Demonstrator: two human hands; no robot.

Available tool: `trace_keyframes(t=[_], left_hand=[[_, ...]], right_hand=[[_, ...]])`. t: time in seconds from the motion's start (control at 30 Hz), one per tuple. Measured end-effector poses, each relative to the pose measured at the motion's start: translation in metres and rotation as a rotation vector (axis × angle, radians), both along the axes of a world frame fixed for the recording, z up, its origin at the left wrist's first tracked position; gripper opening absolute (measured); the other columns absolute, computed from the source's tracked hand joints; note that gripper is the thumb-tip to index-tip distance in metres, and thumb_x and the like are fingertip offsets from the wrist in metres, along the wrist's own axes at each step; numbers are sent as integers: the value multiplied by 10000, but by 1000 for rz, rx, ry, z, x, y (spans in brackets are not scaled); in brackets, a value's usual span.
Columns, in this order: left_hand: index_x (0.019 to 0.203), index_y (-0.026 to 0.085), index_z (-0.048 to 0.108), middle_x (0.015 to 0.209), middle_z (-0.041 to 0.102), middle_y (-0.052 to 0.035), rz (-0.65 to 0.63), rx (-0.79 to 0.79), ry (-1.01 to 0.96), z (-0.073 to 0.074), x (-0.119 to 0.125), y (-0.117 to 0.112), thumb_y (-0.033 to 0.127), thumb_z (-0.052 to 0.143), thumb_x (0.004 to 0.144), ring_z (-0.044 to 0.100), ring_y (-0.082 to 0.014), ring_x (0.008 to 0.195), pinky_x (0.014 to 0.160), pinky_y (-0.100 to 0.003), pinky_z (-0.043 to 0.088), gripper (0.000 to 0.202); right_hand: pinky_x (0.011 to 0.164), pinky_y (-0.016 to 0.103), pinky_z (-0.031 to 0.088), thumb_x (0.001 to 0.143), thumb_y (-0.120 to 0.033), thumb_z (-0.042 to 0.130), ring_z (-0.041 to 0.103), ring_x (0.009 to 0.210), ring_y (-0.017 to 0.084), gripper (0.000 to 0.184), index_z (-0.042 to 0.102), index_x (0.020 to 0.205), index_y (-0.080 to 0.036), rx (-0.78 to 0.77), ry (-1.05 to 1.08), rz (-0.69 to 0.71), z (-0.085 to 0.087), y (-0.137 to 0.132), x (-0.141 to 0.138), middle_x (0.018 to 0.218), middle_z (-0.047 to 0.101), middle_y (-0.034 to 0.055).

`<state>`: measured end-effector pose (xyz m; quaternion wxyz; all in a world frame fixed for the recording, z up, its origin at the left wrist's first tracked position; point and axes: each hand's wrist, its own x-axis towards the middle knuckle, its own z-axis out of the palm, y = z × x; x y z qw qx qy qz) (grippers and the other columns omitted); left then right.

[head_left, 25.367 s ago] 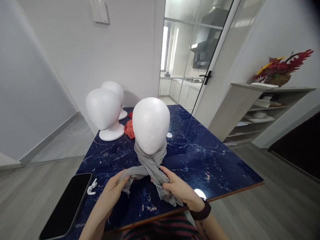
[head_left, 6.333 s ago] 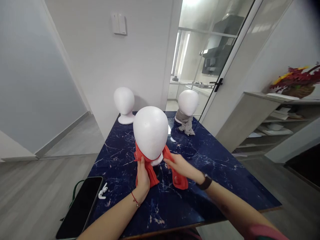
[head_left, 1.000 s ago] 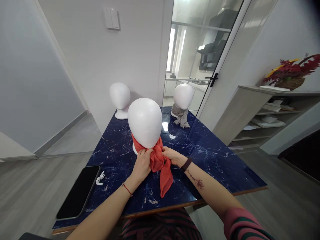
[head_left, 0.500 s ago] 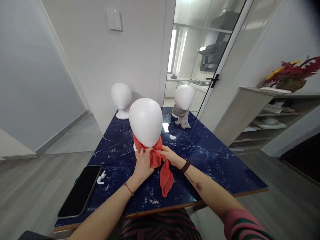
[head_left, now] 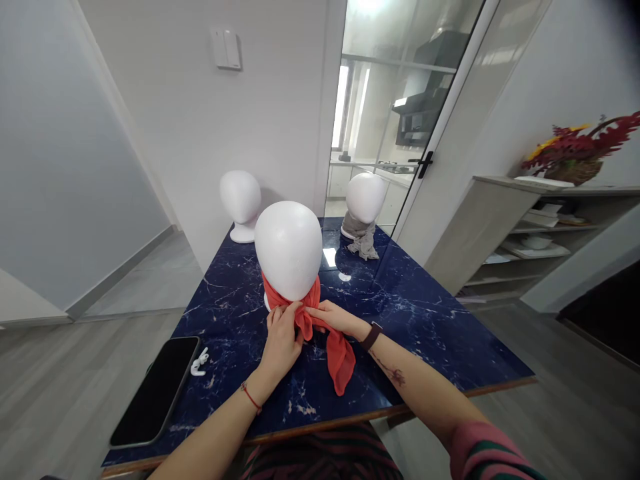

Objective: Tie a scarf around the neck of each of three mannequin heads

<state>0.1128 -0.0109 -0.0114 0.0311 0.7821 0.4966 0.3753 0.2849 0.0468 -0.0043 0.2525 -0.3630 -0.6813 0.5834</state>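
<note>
Both hands are at the neck of the nearest foam head: the left hand pinches the red scarf at its knot, the right hand grips it beside. One scarf tail drapes on the blue worktop. A phone and earbuds lie left.

We're seeing bright daylight through the glass door, glare spots on the glossy table, sharp focus, and edges bowed by the wide lens.
</note>
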Motion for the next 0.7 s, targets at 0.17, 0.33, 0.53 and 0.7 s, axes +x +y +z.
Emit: trace_keyframes(t=[0.17,0.33,0.53,0.7], left_hand=[[1282,175,420,1229,586,-113,-47,-11,12,0,2,3,-16,437,719,544,-259,1095,1016,-484,339,594],[1283,188,409,1186,582,-116,-70,-41,-201,-1,8,7,65,447,821,557,-231,1084,952,-422,420,479],[1116,216,480,1098,533,-80,70,-75,-496,5,4,1,167,613,774,539,-230,1039,938,-435,428,371],[930,208,422,1046,464,-57,324,-387,-1086,13,10,-15,209,803,572,559,-193,951,835,-378,493,524]], right_hand=[[573,213,376,693,-489,727,492,566,77,388,669,744,-109,-46,221,-273,2,2,-1,653,612,-4],[700,245,446,712,-491,710,581,735,121,397,683,897,-141,-134,365,-312,6,0,-5,848,672,33],[582,220,401,767,-577,617,524,585,94,468,661,800,-112,-61,236,-193,1,-3,-9,649,636,9],[398,208,237,872,-561,466,308,341,45,520,501,549,-154,-304,159,-72,-4,1,-3,384,463,-27]])
